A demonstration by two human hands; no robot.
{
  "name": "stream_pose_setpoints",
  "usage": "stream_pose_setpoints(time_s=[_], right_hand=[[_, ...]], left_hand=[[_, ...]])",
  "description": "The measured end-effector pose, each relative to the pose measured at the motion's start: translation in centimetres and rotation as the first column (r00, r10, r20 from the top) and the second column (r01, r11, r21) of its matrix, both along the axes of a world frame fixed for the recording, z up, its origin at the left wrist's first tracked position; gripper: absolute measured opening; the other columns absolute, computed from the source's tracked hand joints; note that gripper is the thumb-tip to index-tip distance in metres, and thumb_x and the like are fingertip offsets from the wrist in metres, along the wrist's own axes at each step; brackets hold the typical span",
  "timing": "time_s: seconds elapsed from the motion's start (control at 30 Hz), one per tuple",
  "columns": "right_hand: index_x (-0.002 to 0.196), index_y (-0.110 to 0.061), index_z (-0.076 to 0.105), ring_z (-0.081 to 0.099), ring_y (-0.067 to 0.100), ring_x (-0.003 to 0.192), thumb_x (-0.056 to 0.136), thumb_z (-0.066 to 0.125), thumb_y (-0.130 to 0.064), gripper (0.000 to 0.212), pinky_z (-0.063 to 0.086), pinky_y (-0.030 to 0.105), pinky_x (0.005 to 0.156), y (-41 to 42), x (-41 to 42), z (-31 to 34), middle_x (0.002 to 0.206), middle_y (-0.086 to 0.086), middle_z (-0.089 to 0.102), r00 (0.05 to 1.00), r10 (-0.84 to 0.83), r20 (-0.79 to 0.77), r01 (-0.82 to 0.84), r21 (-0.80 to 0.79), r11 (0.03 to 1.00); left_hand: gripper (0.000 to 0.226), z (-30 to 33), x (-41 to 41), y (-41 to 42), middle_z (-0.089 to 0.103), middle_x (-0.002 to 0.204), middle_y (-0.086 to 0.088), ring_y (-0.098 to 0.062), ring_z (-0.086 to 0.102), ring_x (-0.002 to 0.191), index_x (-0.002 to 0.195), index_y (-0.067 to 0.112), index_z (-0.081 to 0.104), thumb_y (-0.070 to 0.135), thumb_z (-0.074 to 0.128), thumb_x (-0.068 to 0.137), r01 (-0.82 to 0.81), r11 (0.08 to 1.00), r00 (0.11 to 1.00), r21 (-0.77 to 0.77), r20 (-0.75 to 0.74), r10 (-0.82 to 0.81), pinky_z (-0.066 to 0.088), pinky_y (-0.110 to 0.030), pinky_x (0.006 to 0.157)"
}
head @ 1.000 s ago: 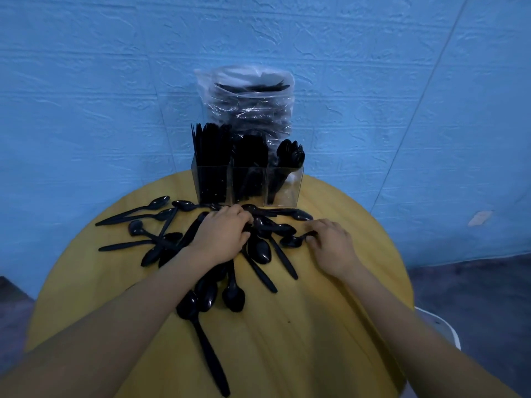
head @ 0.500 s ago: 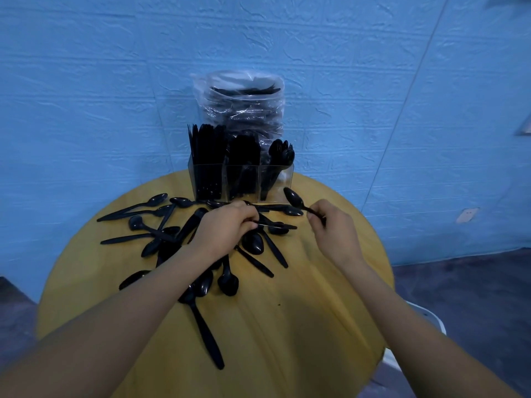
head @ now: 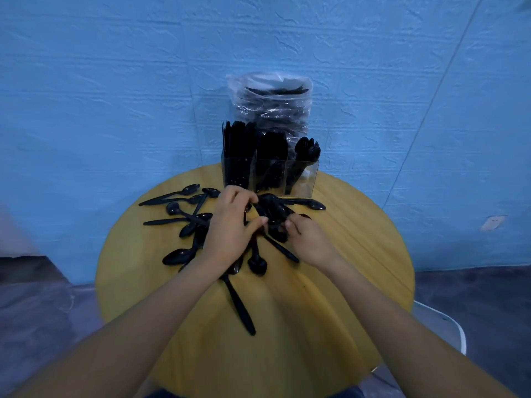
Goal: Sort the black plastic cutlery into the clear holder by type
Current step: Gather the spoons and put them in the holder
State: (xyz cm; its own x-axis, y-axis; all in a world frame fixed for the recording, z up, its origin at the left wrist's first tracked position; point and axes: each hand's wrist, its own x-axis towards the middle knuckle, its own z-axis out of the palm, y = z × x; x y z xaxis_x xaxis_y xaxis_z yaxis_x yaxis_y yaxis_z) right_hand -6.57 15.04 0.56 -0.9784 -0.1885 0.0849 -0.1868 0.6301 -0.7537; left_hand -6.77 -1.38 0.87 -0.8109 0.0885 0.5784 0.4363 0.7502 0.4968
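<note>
Loose spoons point(head: 184, 191) lie scattered at the left of your round surface point(head: 344, 282), unsorted. Your left hand point(head: 232, 228) curls its fingers around a bunch of spoons point(head: 271, 209); your right hand point(head: 309, 239) pinches the same bunch. Behind, the clear holder point(head: 270, 173) already stands well stocked in three compartments, so I'd judge most sorting done, the spoons remaining.

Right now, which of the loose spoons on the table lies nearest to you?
The lone spoon pointing toward the camera, its handle reaching the closest of any; the other loose spoons lie farther back, near the clear holder.
</note>
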Motion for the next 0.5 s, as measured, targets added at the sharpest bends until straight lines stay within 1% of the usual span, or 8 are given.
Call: stream_pose_setpoints(time_s=[0.03,0.1,0.2,0.23,0.3,0.37,0.43,0.5], right_hand=[[0.088,-0.006,0.05,0.046,0.018,0.067,0.103,0.032,-0.015,0.025,0.032,0.026,0.057,-0.3,0.2,-0.1,0.074,0.004,0.05,1.0,0.014,0.019,-0.014,-0.025,1.0],[0.093,-0.007,0.05,0.043,0.012,0.063,0.103,0.031,-0.014,0.023,0.033,0.023,0.057,-1.2,0.7,-0.1,0.07,-0.001,0.047,0.997,0.054,0.047,-0.05,-0.068,0.996],[0.112,-0.007,0.052,0.043,0.008,0.062,0.102,0.032,-0.01,0.023,0.035,0.019,0.056,-2.5,1.5,0.1,0.071,-0.003,0.048,0.989,0.127,0.075,-0.121,-0.084,0.989],[0.117,-0.006,0.052,0.043,0.006,0.062,0.101,0.033,-0.007,0.025,0.035,0.015,0.055,-3.0,1.7,0.0,0.073,-0.003,0.049,0.986,0.154,0.064,-0.15,-0.066,0.986],[0.123,-0.005,0.051,0.044,0.004,0.065,0.1,0.035,-0.005,0.029,0.036,0.01,0.055,-3.8,2.2,0.1,0.084,0.0,0.053,0.978,0.205,0.03,-0.204,-0.013,0.979],[0.127,-0.008,0.05,0.045,0.002,0.072,0.1,0.036,-0.005,0.031,0.038,0.007,0.061,-4.7,2.7,0.2,0.098,0.004,0.054,0.964,0.266,-0.004,-0.266,0.007,0.964],[0.131,-0.012,0.048,0.048,0.005,0.075,0.099,0.036,-0.005,0.035,0.044,0.015,0.067,-5.3,3.1,0.2,0.101,0.007,0.051,0.948,0.318,0.0,-0.318,-0.015,0.948],[0.132,-0.011,0.049,0.052,0.016,0.081,0.1,0.036,-0.008,0.034,0.05,0.034,0.076,-5.5,3.4,0.5,0.104,0.011,0.051,0.936,0.35,0.027,-0.35,-0.024,0.937]], left_hand=[[0.038,-0.1,0.2,-0.3,0.04,0.109,0.003,-0.008,0.041,0.1,0.11,0.01,0.053,0.03,0.069,0.083,-0.039,0.998,0.998,0.04,0.054,0.037,0.035,-0.019,0.085],[0.042,-0.3,0.9,-0.5,0.04,0.106,-0.002,-0.013,0.047,0.094,0.11,0.007,0.047,0.038,0.062,0.086,-0.1,0.989,0.975,0.108,0.207,0.076,0.039,-0.019,0.079],[0.039,-0.5,1.8,-0.5,0.052,0.09,-0.001,-0.009,0.051,0.076,0.103,0.008,0.049,0.046,0.051,0.091,-0.104,0.977,0.895,0.184,0.446,0.011,0.039,-0.016,0.062],[0.04,-0.5,2.0,-0.5,0.053,0.086,0.002,-0.007,0.051,0.074,0.102,0.008,0.051,0.047,0.048,0.092,-0.093,0.977,0.87,0.192,0.493,-0.014,0.039,-0.016,0.06],[0.043,-0.9,2.1,-0.7,0.058,0.087,-0.001,-0.013,0.056,0.078,0.102,0.006,0.055,0.047,0.046,0.093,-0.093,0.958,0.851,0.27,0.521,-0.064,0.044,-0.022,0.065],[0.038,-1.2,2.2,-1.1,0.063,0.096,-0.006,-0.021,0.061,0.089,0.107,0.006,0.057,0.04,0.045,0.096,-0.146,0.91,0.843,0.389,0.53,-0.091,0.05,-0.033,0.078],[0.03,-1.4,2.7,-1.6,0.063,0.098,-0.008,-0.023,0.061,0.092,0.108,0.006,0.056,0.031,0.043,0.099,-0.217,0.84,0.822,0.497,0.557,-0.118,0.051,-0.039,0.085],[0.027,-1.3,3.0,-2.1,0.063,0.096,-0.013,-0.024,0.061,0.087,0.106,0.001,0.055,0.022,0.039,0.101,-0.291,0.725,0.809,0.624,0.565,-0.162,0.053,-0.04,0.083]])
